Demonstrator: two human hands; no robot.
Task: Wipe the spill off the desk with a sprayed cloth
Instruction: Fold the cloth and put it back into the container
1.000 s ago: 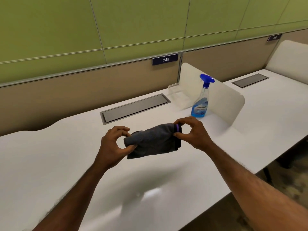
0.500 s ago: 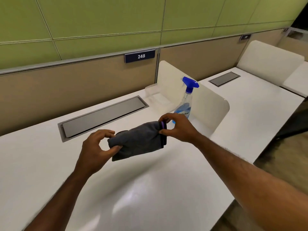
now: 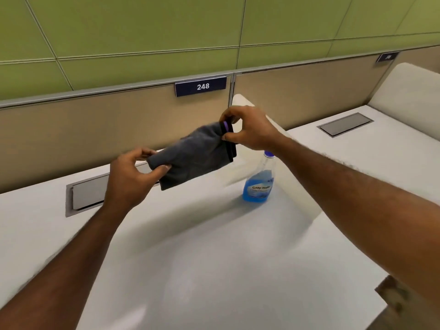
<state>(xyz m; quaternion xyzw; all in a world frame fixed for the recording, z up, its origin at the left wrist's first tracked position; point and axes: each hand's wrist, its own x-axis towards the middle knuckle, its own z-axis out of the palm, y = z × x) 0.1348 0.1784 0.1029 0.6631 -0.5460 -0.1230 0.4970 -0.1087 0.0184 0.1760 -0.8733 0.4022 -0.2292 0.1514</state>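
Note:
I hold a folded dark grey cloth (image 3: 195, 154) with a purple-striped hem in the air above the white desk (image 3: 214, 258). My left hand (image 3: 132, 177) pinches its lower left corner. My right hand (image 3: 250, 129) pinches the hem at its upper right, so the cloth tilts up to the right. A clear spray bottle (image 3: 258, 184) of blue liquid stands on the desk under my right forearm, which hides its head. I cannot make out any spill on the desk surface.
A grey cable hatch (image 3: 88, 196) is set into the desk behind my left hand. A white rounded divider (image 3: 240, 102) rises behind my right hand, with another desk and hatch (image 3: 345, 123) beyond. A beige partition carries a sign reading 248 (image 3: 201, 86).
Both hands have lifted the cloth higher off the desk, the right end rising more. The view has shifted, so the spray bottle now shows below my right forearm.

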